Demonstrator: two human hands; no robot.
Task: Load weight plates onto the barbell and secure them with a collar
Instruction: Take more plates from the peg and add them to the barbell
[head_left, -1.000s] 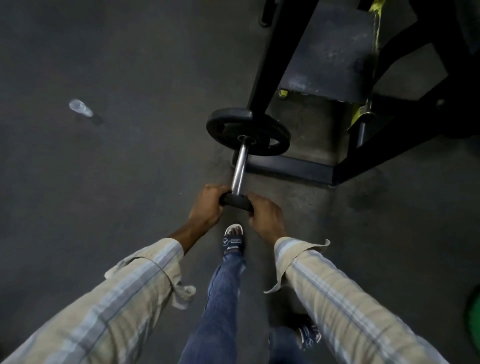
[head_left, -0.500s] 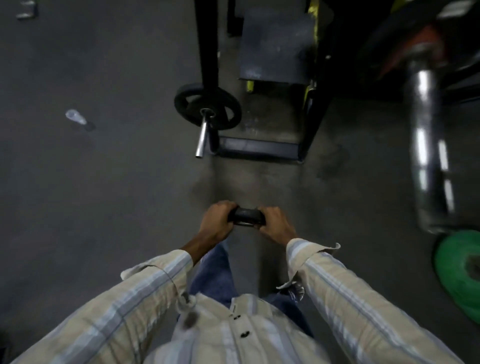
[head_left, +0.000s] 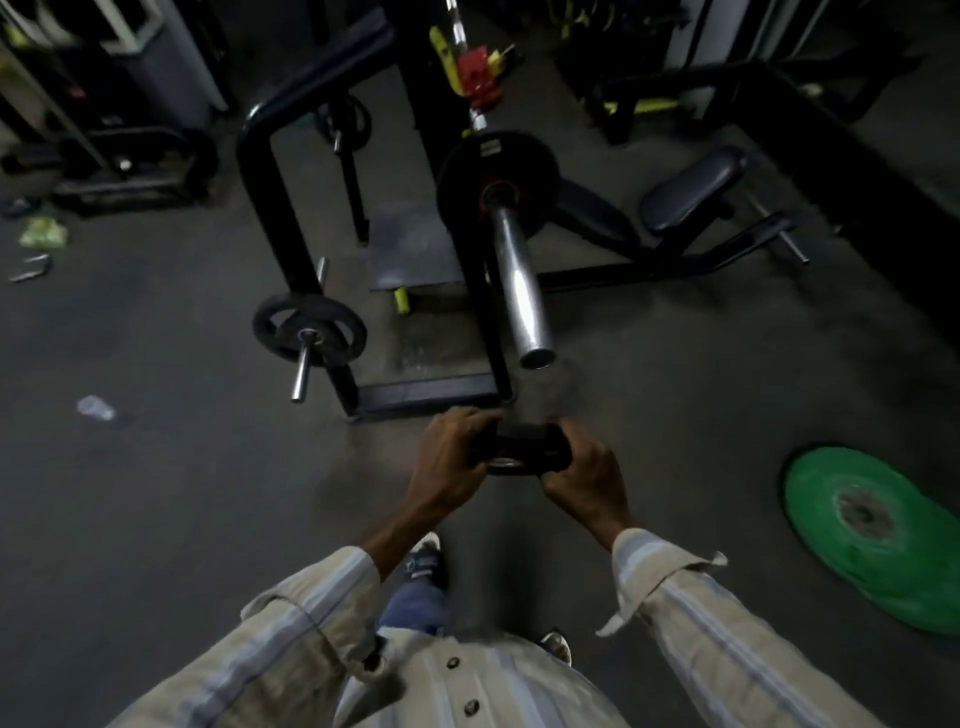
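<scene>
Closest in, both hands grip a small black plate (head_left: 522, 456) flat between them: the left hand (head_left: 451, 460) curls its fingers over the left rim, the right hand (head_left: 584, 480) wraps the right rim. Bare floor (head_left: 208, 493) lies open to the left; a green plate (head_left: 878, 525) lies flat on the floor to the right. Just ahead, the barbell sleeve (head_left: 519, 291) points toward the hands, its end free, with a black plate (head_left: 496, 184) already seated far up it. Left of it, a storage peg (head_left: 306, 358) carries another plate. The rack frame (head_left: 280, 208) and a bench (head_left: 691, 189) stand beyond.
</scene>
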